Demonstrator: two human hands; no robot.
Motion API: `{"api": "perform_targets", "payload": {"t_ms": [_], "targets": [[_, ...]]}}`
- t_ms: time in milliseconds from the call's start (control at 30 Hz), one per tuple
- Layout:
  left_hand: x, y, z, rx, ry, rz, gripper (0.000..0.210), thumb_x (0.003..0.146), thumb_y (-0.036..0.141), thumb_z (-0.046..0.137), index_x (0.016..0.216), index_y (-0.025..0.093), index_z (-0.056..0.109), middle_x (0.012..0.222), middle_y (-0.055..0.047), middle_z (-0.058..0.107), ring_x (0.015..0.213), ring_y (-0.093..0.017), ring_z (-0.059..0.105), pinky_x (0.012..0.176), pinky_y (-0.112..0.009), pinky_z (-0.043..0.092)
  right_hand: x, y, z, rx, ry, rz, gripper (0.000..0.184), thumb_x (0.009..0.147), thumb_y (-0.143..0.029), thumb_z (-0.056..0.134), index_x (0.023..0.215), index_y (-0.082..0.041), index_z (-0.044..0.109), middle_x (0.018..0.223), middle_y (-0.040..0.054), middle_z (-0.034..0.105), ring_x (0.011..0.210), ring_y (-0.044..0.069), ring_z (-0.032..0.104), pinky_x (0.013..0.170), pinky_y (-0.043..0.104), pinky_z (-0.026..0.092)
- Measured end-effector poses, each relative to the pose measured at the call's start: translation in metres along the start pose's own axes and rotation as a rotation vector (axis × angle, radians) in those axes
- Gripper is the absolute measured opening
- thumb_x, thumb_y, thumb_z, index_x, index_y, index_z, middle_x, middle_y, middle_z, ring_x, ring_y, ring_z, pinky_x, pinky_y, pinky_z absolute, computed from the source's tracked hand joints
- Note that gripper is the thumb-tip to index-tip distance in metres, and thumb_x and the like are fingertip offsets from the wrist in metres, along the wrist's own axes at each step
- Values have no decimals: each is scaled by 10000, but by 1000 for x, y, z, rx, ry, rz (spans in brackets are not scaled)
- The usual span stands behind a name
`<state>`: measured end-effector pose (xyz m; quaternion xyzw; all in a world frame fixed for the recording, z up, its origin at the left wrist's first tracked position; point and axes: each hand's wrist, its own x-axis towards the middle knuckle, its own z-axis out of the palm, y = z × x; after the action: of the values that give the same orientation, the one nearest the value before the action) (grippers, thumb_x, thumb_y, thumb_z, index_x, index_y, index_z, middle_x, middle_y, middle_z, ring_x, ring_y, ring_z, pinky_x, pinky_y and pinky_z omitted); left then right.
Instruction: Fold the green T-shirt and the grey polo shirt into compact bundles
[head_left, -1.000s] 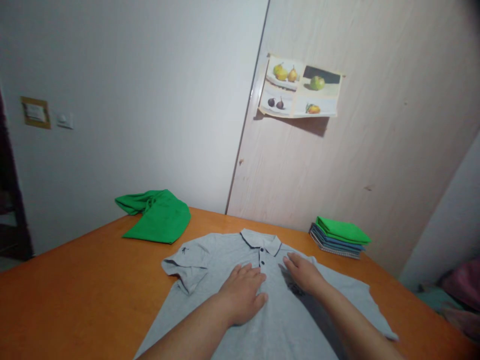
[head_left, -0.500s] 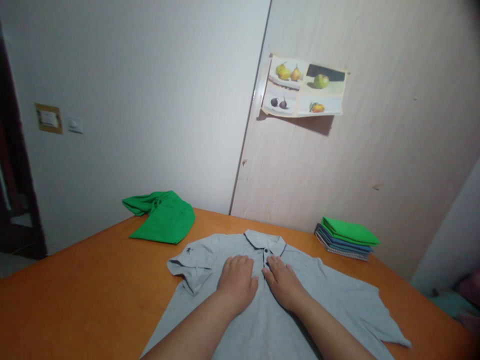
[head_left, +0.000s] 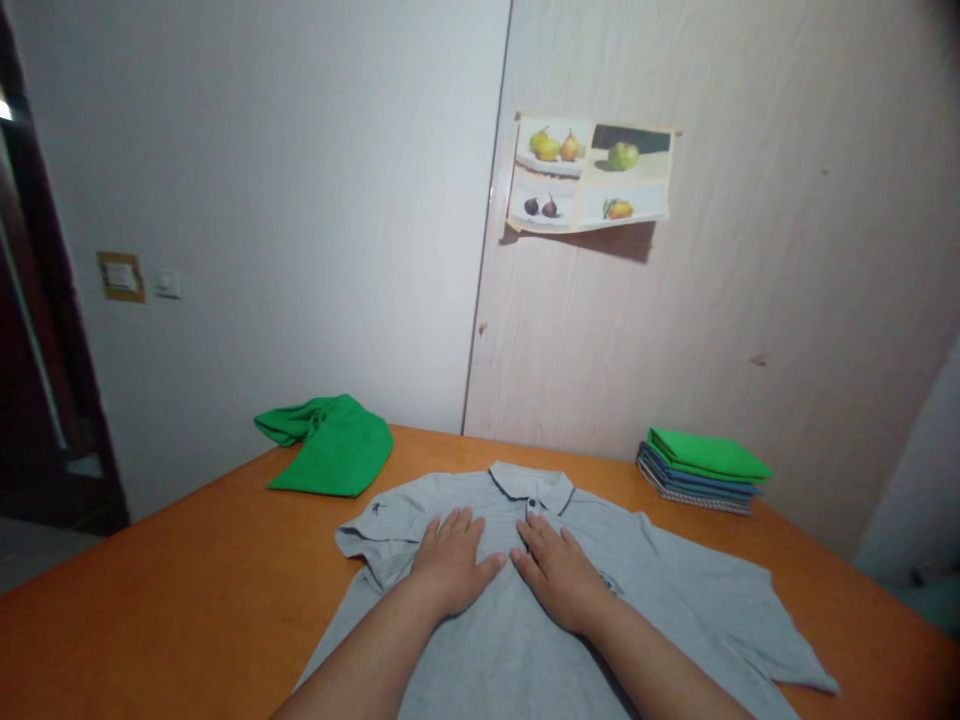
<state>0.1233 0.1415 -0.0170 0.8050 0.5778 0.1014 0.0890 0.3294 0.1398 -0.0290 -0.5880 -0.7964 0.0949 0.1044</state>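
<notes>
A grey short-sleeved polo shirt (head_left: 510,650) lies spread front side up, its collar at the far end and its lower part running out of view. My left hand (head_left: 454,562) rests flat on the chest left of the button placket, thumb stretched out to the right. Just right of the placket, below the collar, my right hand (head_left: 561,572) lies flat with its fingers extended. Neither hand grips the cloth. The left sleeve is rumpled, while the right one is laid out flatter. My right hand partly covers a dark mark on the chest.
The shirt is on an orange-brown table (head_left: 187,600) set against a wall. A crumpled green cloth (head_left: 334,450) lies at the back left. At the back right sits a stack of folded cloths (head_left: 701,470), green on top. A fruit picture (head_left: 589,175) hangs above.
My left hand has slid slightly left and its fingers have spread, with the thumb now stretched out. My right hand has shifted a little. The head view has turned slightly.
</notes>
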Motion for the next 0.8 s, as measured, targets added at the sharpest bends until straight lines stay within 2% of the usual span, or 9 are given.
{"api": "perform_targets", "payload": {"t_ms": [133, 233, 400, 500, 600, 700, 800], "targets": [[1, -4, 1, 28, 23, -100, 774, 935, 650, 293, 1501, 139, 424, 1607, -168, 323, 1511, -310, 225, 1219, -501, 168, 2, 1, 3, 21, 20, -8, 699, 991, -596, 271, 1550, -187, 362, 1636, 102, 237, 1527, 256, 173, 1224, 501, 95], [5, -2, -2, 55, 17, -113, 740, 921, 639, 356, 1465, 147, 458, 1591, -177, 355, 1490, -335, 273, 1200, -526, 208, 4, 0, 5, 41, 46, -9, 681, 987, -589, 294, 1536, -199, 392, 1627, 97, 261, 1523, 254, 190, 1223, 502, 102], [17, -3, -7, 139, 125, -71, 547, 944, 563, 398, 1217, 151, 631, 1430, -191, 549, 1358, -334, 472, 1140, -478, 324, 4, -3, 5, 30, 49, -10, 697, 984, -587, 277, 1528, -171, 406, 1623, 119, 268, 1519, 270, 204, 1221, 510, 108], [25, -12, -11, 183, 134, -57, 538, 950, 573, 404, 1271, 189, 601, 1456, -155, 536, 1378, -310, 450, 1133, -466, 330, 3, -5, 5, 33, 49, -10, 696, 983, -579, 277, 1531, -168, 402, 1623, 121, 269, 1521, 270, 197, 1222, 513, 106], [34, -27, -20, 203, 140, -119, 533, 939, 584, 425, 1239, 188, 618, 1418, -151, 568, 1340, -306, 486, 1086, -448, 377, 3, -5, 5, 48, 63, -4, 688, 981, -576, 285, 1529, -179, 406, 1622, 116, 274, 1518, 274, 205, 1220, 522, 104], [47, -42, -32, 214, 167, -220, 441, 947, 502, 437, 1085, 154, 669, 1227, -173, 668, 1178, -317, 595, 985, -436, 439, 3, -5, 6, 60, 67, -3, 690, 981, -573, 284, 1527, -170, 410, 1621, 121, 275, 1518, 277, 206, 1219, 528, 102], [62, -54, -42, 214, 205, -305, 358, 958, 382, 426, 1071, 140, 664, 1187, -178, 674, 1135, -303, 609, 948, -406, 442, 4, -6, 5, 53, 48, 6, 692, 980, -568, 288, 1535, -168, 396, 1626, 117, 263, 1523, 270, 191, 1221, 524, 96]]}}
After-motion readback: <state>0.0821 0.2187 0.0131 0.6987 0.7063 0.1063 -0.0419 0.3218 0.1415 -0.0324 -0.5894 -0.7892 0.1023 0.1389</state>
